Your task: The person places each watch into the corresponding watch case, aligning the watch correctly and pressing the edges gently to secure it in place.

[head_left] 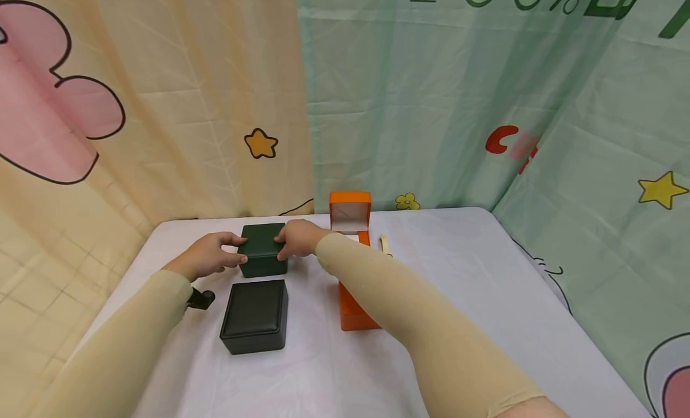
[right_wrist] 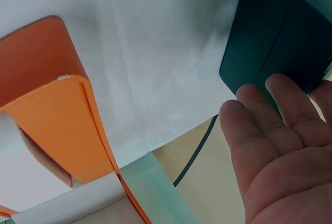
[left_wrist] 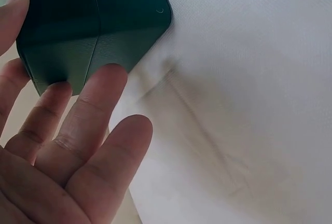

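Observation:
A dark green box (head_left: 264,241), its lid closed, sits toward the back of the table. At its left side is my left hand (head_left: 215,254), with thumb and index fingertips against the box and the other fingers spread loosely. From the opposite side my right hand (head_left: 302,238) touches the box's right edge with thumb and fingertips. In the right wrist view, several relaxed fingers (right_wrist: 290,99) lie by the green side wall. A seam between lid and base shows in the left wrist view, where the ring and little fingers (left_wrist: 135,136) extend past the box.
Nearer me stands a closed black box (head_left: 254,313). An orange box (head_left: 350,197) with its lid raised is partly hidden behind my right sleeve (head_left: 409,304). Beside it lies a pale, narrow strap-like thing (head_left: 384,244). Printed curtains (head_left: 404,106) hang around the white-covered table (head_left: 442,238).

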### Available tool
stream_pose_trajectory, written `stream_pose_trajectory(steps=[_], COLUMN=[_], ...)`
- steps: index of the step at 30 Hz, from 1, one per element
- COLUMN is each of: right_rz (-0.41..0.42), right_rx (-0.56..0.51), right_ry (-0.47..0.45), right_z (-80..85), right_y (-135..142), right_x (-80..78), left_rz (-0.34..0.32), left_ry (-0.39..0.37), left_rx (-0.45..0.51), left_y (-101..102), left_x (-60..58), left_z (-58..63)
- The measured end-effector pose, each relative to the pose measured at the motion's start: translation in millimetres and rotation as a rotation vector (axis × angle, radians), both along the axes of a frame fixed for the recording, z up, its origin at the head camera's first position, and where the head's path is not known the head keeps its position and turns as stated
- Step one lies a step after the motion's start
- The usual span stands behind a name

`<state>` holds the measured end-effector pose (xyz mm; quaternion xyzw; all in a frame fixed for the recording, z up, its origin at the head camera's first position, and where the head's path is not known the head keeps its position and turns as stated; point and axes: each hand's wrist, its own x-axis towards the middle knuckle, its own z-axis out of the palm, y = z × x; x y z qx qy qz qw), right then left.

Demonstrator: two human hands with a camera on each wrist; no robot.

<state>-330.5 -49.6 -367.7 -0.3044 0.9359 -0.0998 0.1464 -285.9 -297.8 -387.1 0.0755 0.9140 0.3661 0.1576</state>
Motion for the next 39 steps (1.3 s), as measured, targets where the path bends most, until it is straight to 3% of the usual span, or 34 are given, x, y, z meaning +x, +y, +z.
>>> stream_pose_trajectory(steps=[8,15,21,27,34,39], right_rz=[0.037,0.076,-0.023,-0.087,-0.133,-0.191], right_rx=[0.064,0.094,-0.083,-0.265,-0.359,-0.364], right_ry=[-0.02,-0.048,-0.159,-0.169,-0.11,-0.106], right_z=[0.0,19.1,49.0,67.0,69.4,62.7], right_y=[3.7,20.3,52.7,93.4,137.5,164.7], right_x=[1.5,1.4,-2.0,-2.5,0.5,4.1], left_rz=[-0.045,-0.097,-0.112,-0.072,-0.127,-0.167], left_ry=[0.05,0.104,0.156,0.246,0.322,0.324], left_rx=[-0.056,-0.165,-0.305,-0.301,-0.29,-0.276], left_y=[4.0,13.4,20.5,41.7,81.8,107.9], left_x=[-1.6,-4.4,-4.9,-2.5,3.8,4.6], left_z=[1.0,11.5,24.9,36.3,49.2,53.5])
